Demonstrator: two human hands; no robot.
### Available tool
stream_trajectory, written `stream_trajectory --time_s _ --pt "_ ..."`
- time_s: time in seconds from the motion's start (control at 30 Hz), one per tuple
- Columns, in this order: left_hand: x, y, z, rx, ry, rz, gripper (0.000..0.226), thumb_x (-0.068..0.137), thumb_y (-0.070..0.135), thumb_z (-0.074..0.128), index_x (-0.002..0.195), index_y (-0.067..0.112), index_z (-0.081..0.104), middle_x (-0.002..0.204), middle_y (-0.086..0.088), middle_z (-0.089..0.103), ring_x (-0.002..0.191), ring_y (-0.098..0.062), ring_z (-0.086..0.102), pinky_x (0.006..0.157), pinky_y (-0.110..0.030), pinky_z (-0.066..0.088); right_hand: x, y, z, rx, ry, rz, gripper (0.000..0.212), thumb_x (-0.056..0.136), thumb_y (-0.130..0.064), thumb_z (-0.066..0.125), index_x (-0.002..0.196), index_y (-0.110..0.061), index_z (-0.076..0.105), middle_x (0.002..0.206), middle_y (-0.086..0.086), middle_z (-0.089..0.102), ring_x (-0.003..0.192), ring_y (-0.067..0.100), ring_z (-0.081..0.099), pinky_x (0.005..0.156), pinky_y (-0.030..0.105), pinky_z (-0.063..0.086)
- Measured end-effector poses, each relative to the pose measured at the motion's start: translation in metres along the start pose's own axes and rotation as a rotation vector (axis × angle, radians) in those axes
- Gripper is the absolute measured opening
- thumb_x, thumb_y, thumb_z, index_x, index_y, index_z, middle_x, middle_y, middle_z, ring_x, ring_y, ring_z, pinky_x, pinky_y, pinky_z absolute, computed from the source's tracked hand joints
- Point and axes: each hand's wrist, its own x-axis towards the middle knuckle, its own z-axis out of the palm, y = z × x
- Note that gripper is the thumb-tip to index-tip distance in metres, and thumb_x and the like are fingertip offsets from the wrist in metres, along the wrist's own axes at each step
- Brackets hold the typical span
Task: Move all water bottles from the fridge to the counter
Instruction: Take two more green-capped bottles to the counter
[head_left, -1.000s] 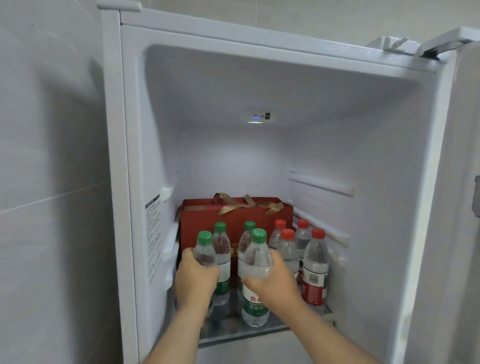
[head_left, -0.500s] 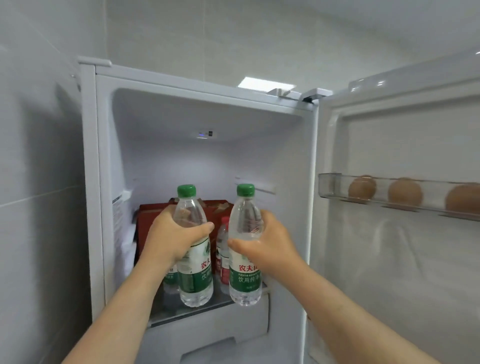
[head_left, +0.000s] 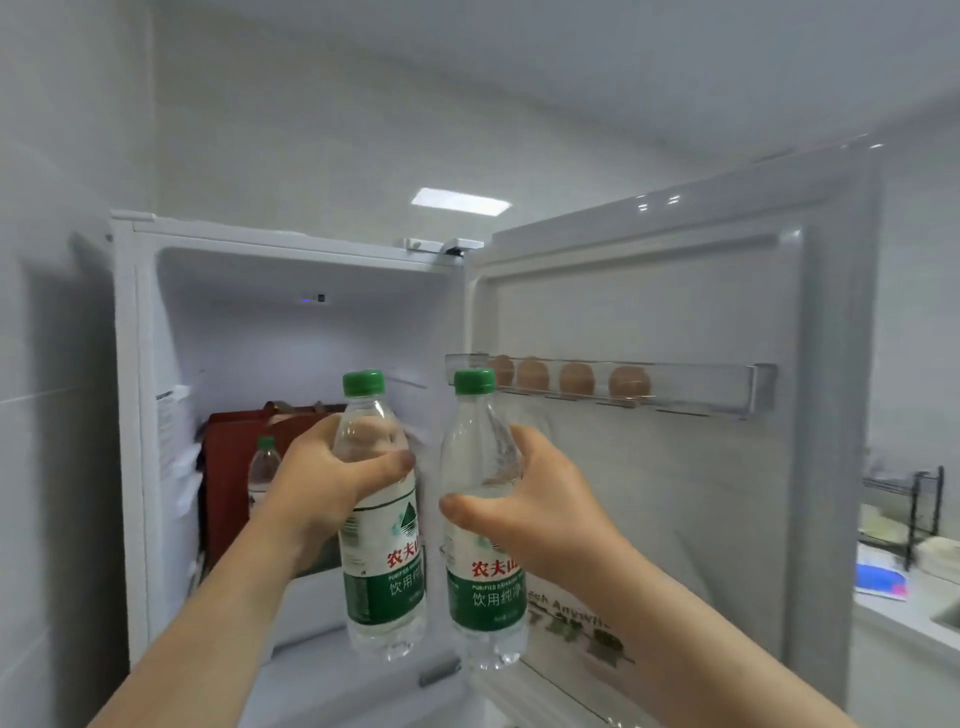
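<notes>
My left hand (head_left: 332, 478) grips a green-capped water bottle (head_left: 382, 561) with a green label, held upright in front of the open fridge (head_left: 124, 415). My right hand (head_left: 524, 509) grips a second green-capped water bottle (head_left: 483, 587) beside it, also upright. Both bottles are outside the fridge, side by side and close together. Another green-capped bottle (head_left: 264, 467) still stands on the shelf inside, in front of a red gift box (head_left: 228, 467). The other bottles inside are hidden behind my left arm.
The fridge door (head_left: 649, 467) stands open to the right, with several eggs (head_left: 576, 378) in its clear tray. At the far right lies a counter (head_left: 904, 623) with a black dish rack (head_left: 919, 514) and a blue cloth (head_left: 880, 579). A tiled wall stands at the left.
Both hands have lifted a green-capped bottle each off the shelf and drawn them back out of the fridge. The view has swung right, showing the door and the counter.
</notes>
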Motion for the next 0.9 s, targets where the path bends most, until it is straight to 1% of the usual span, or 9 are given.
stream_trajectory --time_s 0.07,0.13,0.3,0.4,0.47,0.6,0.73,0.83,0.9 --pt "-0.014 0.015 0.014 -0.005 -0.071 0.018 0.054 0.051 0.040 0.091 0.097 0.021 0.070 0.092 0.000 0.077 0.091 -0.026 0.072 0.082 -0.047 0.054 -0.022 -0.008 -0.024 -0.003 0.012 0.007 0.063 0.061 -0.042 0.086 0.116 -0.035 0.056 0.101 -0.010 0.071 0.089 0.006 0.071 0.078 0.035 0.062" --pt "-0.025 0.031 0.028 -0.017 -0.150 0.063 0.055 0.048 0.048 0.084 0.093 0.020 0.070 0.093 -0.005 0.076 0.089 -0.026 0.072 0.084 -0.050 0.054 -0.041 -0.015 -0.045 -0.010 0.047 0.017 0.061 0.059 -0.040 0.086 0.113 -0.034 0.058 0.100 -0.009 0.073 0.086 0.006 0.072 0.077 0.034 0.062" --pt "-0.045 0.064 0.068 -0.101 -0.352 0.213 0.054 0.051 0.050 0.082 0.088 0.013 0.070 0.090 -0.015 0.072 0.085 -0.029 0.071 0.081 -0.045 0.056 -0.085 -0.031 -0.092 -0.043 0.177 0.054 0.061 0.052 -0.042 0.084 0.108 -0.034 0.062 0.100 -0.007 0.075 0.090 0.010 0.073 0.082 0.041 0.060" --pt "-0.049 0.077 0.097 -0.175 -0.461 0.267 0.048 0.052 0.047 0.081 0.085 0.014 0.070 0.087 -0.012 0.071 0.082 -0.026 0.070 0.077 -0.039 0.055 -0.113 -0.044 -0.119 -0.134 0.268 0.073 0.059 0.055 -0.044 0.082 0.109 -0.038 0.059 0.100 -0.008 0.075 0.092 0.008 0.072 0.085 0.040 0.059" --pt "-0.051 0.083 0.117 -0.229 -0.512 0.271 0.045 0.049 0.047 0.080 0.084 0.019 0.071 0.086 -0.008 0.072 0.080 -0.023 0.070 0.075 -0.037 0.054 -0.132 -0.052 -0.136 -0.189 0.323 0.106 0.050 0.060 -0.041 0.084 0.102 -0.041 0.057 0.098 -0.007 0.075 0.091 0.009 0.072 0.086 0.040 0.059" --pt "-0.066 0.101 0.161 -0.336 -0.602 0.251 0.044 0.043 0.048 0.080 0.082 0.028 0.073 0.085 -0.004 0.074 0.086 -0.027 0.069 0.080 -0.046 0.054 -0.181 -0.066 -0.176 -0.269 0.429 0.166 0.044 0.068 -0.031 0.086 0.101 -0.038 0.059 0.094 -0.005 0.076 0.087 0.011 0.073 0.085 0.038 0.059" --pt "-0.100 0.130 0.207 -0.431 -0.712 0.234 0.047 0.037 0.050 0.080 0.081 0.035 0.074 0.085 0.001 0.076 0.088 -0.027 0.071 0.080 -0.044 0.053 -0.242 -0.079 -0.217 -0.322 0.588 0.246 0.042 0.073 -0.019 0.086 0.094 -0.039 0.056 0.086 -0.006 0.075 0.079 0.005 0.073 0.067 0.018 0.057" --pt "-0.127 0.153 0.242 -0.492 -0.779 0.240 0.045 0.035 0.049 0.080 0.079 0.041 0.074 0.086 0.005 0.077 0.084 -0.021 0.074 0.082 -0.043 0.054 -0.286 -0.086 -0.247 -0.365 0.695 0.306 0.043 0.072 -0.019 0.085 0.096 -0.038 0.054 0.089 -0.007 0.074 0.079 0.002 0.072 0.060 0.014 0.052" --pt "-0.147 0.168 0.269 -0.534 -0.824 0.235 0.043 0.035 0.050 0.080 0.077 0.044 0.073 0.086 0.008 0.077 0.076 -0.011 0.074 0.077 -0.039 0.053 -0.316 -0.091 -0.268 -0.383 0.761 0.337 0.044 0.072 -0.019 0.085 0.096 -0.038 0.054 0.087 -0.010 0.073 0.077 -0.001 0.071 0.054 0.011 0.050"
